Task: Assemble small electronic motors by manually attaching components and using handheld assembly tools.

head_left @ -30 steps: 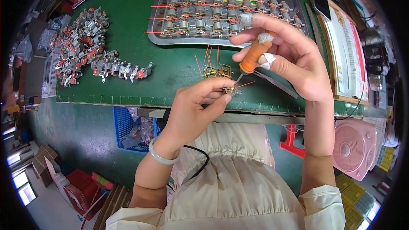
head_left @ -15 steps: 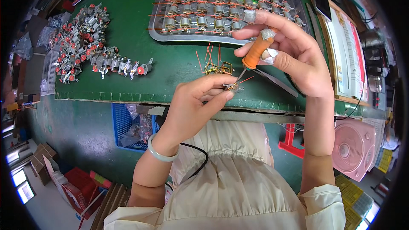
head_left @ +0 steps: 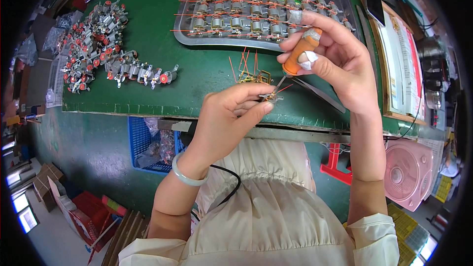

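Note:
My left hand (head_left: pixel 231 111) pinches a small metal part with a short red wire (head_left: pixel 269 97) between thumb and fingertips, just above the bench's front edge. The fingers partly hide this part. My right hand (head_left: pixel 340 64), with tape on some fingertips, grips a screwdriver by its orange handle (head_left: pixel 300 54). The screwdriver's thin shaft slants down to the part, where its tip is too small to make out. Just beyond my left fingers lie several brass-coloured frames (head_left: pixel 253 76) with upright red wires. Grey tweezers (head_left: pixel 322 96) rest on the bench beneath my right hand.
A metal tray (head_left: pixel 182 37) holds rows of small motors with red wires at the back. A heap of small motors (head_left: pixel 98 44) lies on the left of the green bench (head_left: pixel 152 98). On the right are a phone (head_left: pixel 373 2) and a paper-covered board (head_left: pixel 401 64).
My right fingers have drawn in closer around the screwdriver handle, which sits slightly farther right. My left hand still pinches the part in nearly the same place.

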`<state>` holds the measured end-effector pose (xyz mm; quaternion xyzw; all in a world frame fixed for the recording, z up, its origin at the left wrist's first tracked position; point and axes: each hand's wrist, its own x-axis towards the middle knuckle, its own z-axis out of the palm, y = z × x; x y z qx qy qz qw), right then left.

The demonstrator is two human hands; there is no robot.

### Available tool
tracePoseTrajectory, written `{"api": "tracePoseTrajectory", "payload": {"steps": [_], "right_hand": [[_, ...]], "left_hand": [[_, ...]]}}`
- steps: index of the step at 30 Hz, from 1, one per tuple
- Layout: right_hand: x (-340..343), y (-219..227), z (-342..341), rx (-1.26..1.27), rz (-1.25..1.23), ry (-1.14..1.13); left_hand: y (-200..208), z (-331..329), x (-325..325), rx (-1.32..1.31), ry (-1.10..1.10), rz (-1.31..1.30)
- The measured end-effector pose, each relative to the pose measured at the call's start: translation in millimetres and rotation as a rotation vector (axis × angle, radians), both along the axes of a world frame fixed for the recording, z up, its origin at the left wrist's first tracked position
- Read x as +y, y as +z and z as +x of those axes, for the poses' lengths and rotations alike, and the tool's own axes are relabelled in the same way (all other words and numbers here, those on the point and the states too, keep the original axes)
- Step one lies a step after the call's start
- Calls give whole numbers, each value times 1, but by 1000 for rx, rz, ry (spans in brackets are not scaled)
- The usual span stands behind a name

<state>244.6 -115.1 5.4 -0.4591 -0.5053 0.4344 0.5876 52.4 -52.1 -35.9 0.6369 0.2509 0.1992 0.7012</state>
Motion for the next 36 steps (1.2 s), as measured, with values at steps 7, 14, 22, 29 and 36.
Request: {"api": "tracePoseTrajectory", "payload": {"steps": [7,14,22,29,36], "right_hand": [[0,-3,-21,-481,89,-413],[-4,14,-19,-476,-155,-327],[2,11,-14,-446,-5,-353],[2,12,-16,-47,-14,-290],[3,3,-18,-554,149,-524]], "left_hand": [[1,2,-1,15,10,34],[-1,-1,-1,-18,41,67],[1,-2,-1,-16,42,93],[1,0,-2,-17,33,136],[2,-1,-1,15,27,93]]}}
